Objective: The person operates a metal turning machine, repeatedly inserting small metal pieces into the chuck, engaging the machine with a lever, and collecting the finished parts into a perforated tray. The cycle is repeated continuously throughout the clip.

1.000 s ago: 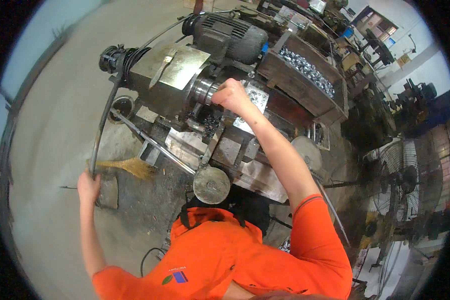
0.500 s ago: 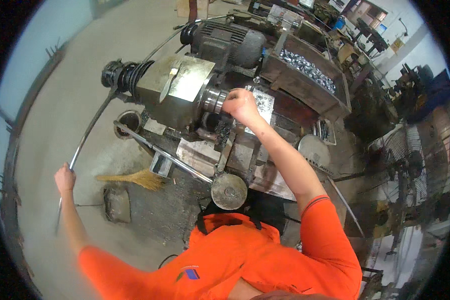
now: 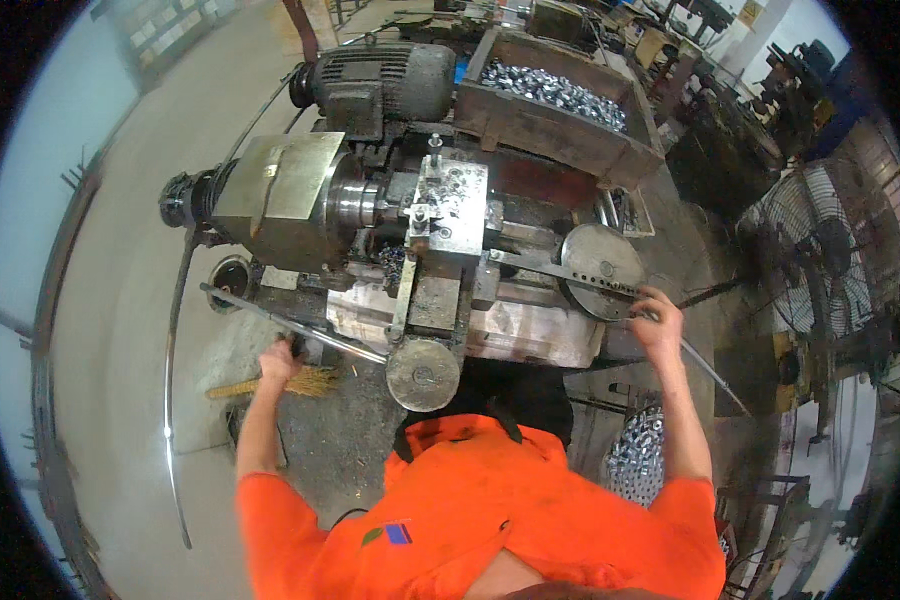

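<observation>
My right hand [image 3: 658,325] is closed round the end of a flat metal lever with holes [image 3: 560,272], which runs to the tool slide [image 3: 452,212] of a lathe. The slide is a bright plate with bolts, close to the round spindle chuck [image 3: 353,204]. My left hand [image 3: 278,364] hangs low with fingers curled, above a straw broom [image 3: 315,381] and near the long steel handle [image 3: 290,325]. Something dark shows at its fingertips; what it is I cannot make out. A long thin metal bar [image 3: 173,400] extends from the headstock's left end, apart from my left hand.
An electric motor [image 3: 385,85] stands behind the headstock. A box [image 3: 560,150] with many small metal parts is at the far side. Round metal discs, one grey [image 3: 423,375] and one at right [image 3: 600,255], sit on the machine. A fan [image 3: 805,250] stands at right.
My right hand has left the spindle chuck and now grips the perforated lever. My left hand has let go of the long bar and moved right. The tool slide now stands by the chuck.
</observation>
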Action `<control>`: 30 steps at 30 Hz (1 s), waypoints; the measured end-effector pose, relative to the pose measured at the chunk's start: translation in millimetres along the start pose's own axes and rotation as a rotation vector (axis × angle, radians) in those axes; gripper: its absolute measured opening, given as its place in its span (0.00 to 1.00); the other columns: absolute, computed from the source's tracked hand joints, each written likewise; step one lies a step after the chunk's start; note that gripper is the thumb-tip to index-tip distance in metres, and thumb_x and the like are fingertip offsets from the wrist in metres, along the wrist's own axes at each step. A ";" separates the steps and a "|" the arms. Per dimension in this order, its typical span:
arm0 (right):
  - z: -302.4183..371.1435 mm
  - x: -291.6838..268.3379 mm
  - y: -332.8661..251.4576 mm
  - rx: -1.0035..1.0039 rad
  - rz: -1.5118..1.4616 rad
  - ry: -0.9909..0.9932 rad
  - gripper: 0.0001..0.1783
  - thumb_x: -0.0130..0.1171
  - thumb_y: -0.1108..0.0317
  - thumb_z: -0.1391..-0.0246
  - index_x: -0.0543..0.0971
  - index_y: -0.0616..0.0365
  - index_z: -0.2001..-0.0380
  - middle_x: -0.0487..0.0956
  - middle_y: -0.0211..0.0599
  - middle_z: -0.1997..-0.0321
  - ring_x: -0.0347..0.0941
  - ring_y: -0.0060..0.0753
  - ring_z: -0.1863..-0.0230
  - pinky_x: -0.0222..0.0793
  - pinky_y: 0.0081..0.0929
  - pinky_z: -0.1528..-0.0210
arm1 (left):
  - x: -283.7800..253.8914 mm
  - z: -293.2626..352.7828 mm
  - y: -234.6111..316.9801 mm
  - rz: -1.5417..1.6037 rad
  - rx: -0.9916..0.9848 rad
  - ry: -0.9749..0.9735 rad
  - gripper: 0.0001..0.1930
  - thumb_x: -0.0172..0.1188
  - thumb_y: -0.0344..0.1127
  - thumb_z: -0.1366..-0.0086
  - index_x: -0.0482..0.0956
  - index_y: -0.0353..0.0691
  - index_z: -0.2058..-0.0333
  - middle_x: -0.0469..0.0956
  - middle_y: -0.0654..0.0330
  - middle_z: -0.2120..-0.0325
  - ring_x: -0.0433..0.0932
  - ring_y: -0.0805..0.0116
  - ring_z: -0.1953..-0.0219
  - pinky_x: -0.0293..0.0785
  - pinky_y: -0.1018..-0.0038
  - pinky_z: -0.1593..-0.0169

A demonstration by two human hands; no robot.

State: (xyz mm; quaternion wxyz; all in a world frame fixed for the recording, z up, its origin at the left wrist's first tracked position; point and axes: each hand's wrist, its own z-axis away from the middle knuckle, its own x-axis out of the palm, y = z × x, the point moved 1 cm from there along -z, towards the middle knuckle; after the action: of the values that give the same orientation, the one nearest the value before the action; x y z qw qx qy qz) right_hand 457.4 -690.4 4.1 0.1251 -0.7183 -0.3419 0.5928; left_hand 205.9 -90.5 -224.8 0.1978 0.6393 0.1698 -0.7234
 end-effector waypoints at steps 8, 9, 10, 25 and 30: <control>66.2 -84.6 228.4 0.430 0.841 -0.094 0.31 0.58 0.64 0.69 0.73 0.52 0.53 0.75 0.48 0.55 0.72 0.48 0.54 0.68 0.37 0.53 | -38.7 -3.2 -16.4 0.017 -0.026 0.090 0.14 0.61 0.42 0.48 0.78 0.49 0.62 0.76 0.51 0.63 0.78 0.55 0.65 0.74 0.64 0.64; 76.7 -92.8 247.7 0.625 0.881 -0.218 0.31 0.58 0.62 0.66 0.72 0.52 0.52 0.75 0.48 0.56 0.72 0.47 0.55 0.69 0.38 0.54 | -38.1 -0.8 -31.3 0.150 -0.056 0.108 0.14 0.60 0.42 0.46 0.77 0.46 0.61 0.77 0.51 0.67 0.77 0.58 0.71 0.73 0.65 0.69; 81.4 -95.3 263.8 0.632 0.898 -0.208 0.28 0.57 0.61 0.65 0.72 0.53 0.54 0.76 0.47 0.58 0.73 0.47 0.56 0.69 0.38 0.56 | -34.2 -1.1 -54.6 0.286 -0.090 0.127 0.15 0.59 0.41 0.44 0.77 0.43 0.59 0.77 0.51 0.71 0.77 0.61 0.77 0.73 0.67 0.73; 259.5 4.1 95.0 0.809 -0.221 -0.048 0.11 0.53 0.68 0.65 0.78 0.61 0.76 0.72 0.30 0.83 0.64 0.22 0.81 0.60 0.22 0.77 | -126.2 -18.0 18.0 1.258 -0.489 0.160 0.20 0.50 0.47 0.39 0.68 0.30 0.71 0.72 0.55 0.85 0.75 0.62 0.88 0.75 0.71 0.85; 265.7 13.4 86.6 0.807 -0.353 -0.046 0.09 0.53 0.70 0.65 0.76 0.61 0.77 0.68 0.24 0.84 0.61 0.19 0.82 0.55 0.21 0.79 | -116.3 -23.6 11.6 1.281 -0.491 0.168 0.21 0.51 0.48 0.40 0.68 0.29 0.71 0.72 0.53 0.86 0.75 0.62 0.86 0.76 0.71 0.84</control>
State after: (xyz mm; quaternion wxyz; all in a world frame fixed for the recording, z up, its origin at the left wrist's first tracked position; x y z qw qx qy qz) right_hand 238.9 -805.4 -127.5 0.4874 -0.5293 -0.2029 0.6642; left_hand 244.1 -80.7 -112.3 0.7112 0.6042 -0.0677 -0.3528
